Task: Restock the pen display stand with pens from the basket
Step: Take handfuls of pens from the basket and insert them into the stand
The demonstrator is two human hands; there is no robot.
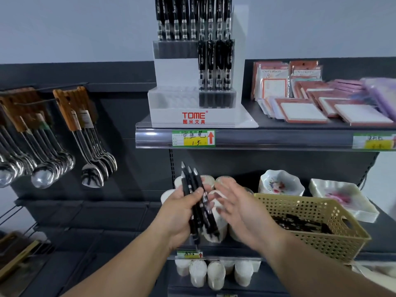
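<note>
Pens (188, 183): black bundle gripped upright in left hand (179, 215), fingers curled round barrels. Right hand (237, 209) held just beside at 3 o'clock, fingers straight, loosely spread. Basket (321, 243) seen at 4 o'clock, display stand (192, 116) at 12.

Against a pale wall (85, 28) stands a dark shelving unit (132, 172). At its left, two bunches of metal spoons (92, 174) hang from hooks, each on a brown card header (68, 103). The upper shelf (278, 139) carries a green and yellow price label (194, 138) with a red arrow on its front strip, and a second, blurred label (375, 142) far right. On this shelf lie wrapped red-bordered notepads (304, 110), with more packs (272, 80) upright behind them and purple packs (381, 93) beside them. The lower shelf holds stacked floral dishes (280, 183), square floral plates (342, 196) and white round tubs (225, 181). More white tubs (216, 273) stand on the shelf beneath.
</note>
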